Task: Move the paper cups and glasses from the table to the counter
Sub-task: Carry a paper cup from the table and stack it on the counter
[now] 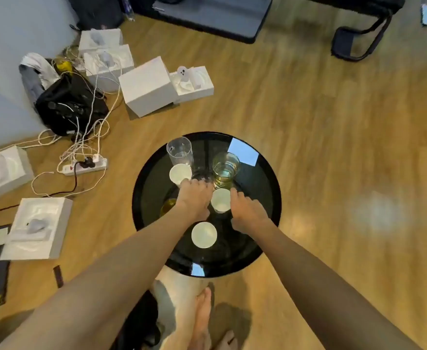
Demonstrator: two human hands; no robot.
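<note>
Bare forearms, no sleeves; bare feet, light trousers.

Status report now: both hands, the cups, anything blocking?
Left hand over a glass, grip unclear. Right hand beside middle paper cup, holds nothing. All cups and glasses on table. Nothing blocking.

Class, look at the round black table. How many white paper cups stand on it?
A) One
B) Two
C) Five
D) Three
D: three white paper cups show on the round black table: the far-left paper cup, the middle paper cup between the hands, and the nearest paper cup.
</note>
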